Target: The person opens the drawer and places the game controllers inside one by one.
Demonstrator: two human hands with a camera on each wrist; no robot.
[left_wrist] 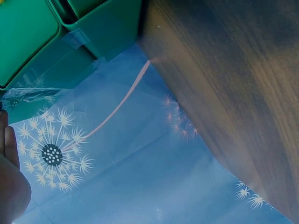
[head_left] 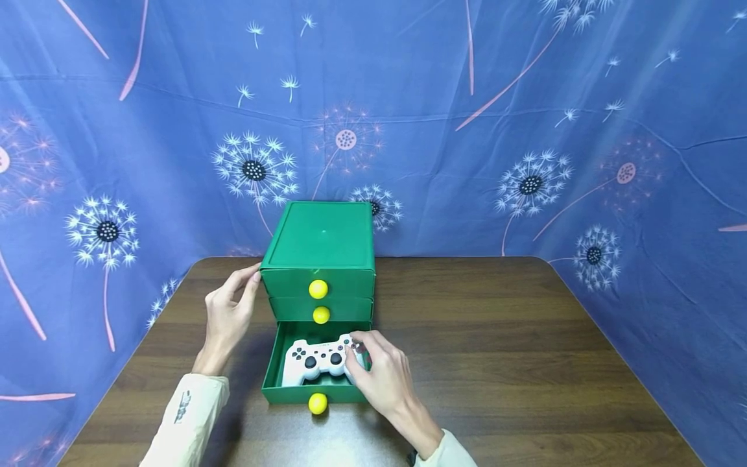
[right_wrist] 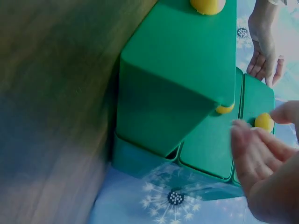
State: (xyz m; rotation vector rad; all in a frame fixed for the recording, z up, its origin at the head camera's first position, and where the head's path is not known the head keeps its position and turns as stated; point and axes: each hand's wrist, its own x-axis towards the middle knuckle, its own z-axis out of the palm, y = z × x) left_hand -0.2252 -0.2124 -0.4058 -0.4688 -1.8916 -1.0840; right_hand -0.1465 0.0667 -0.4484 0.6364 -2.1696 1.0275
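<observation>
A white game controller point(head_left: 318, 362) lies in the pulled-out bottom drawer point(head_left: 344, 394) of a green drawer box point(head_left: 323, 237). Over the controller's right end is my right hand point(head_left: 388, 373), thumb and fingers spread; whether they touch it cannot be told. The right wrist view shows this hand point(right_wrist: 268, 172) slightly blurred above the drawer's side wall point(right_wrist: 159, 112), which hides the controller. My left hand point(head_left: 227, 318) touches the box's upper left front corner with extended fingertips. Only part of the left hand point(left_wrist: 14, 182) shows in the left wrist view.
The upper two drawers are closed, with yellow knobs point(head_left: 318, 289) on their fronts. Another yellow knob point(head_left: 318, 403) is on the pulled-out drawer. A brown wooden table point(head_left: 496, 363) carries the box. Behind hangs a blue cloth point(head_left: 438, 162) with a dandelion print.
</observation>
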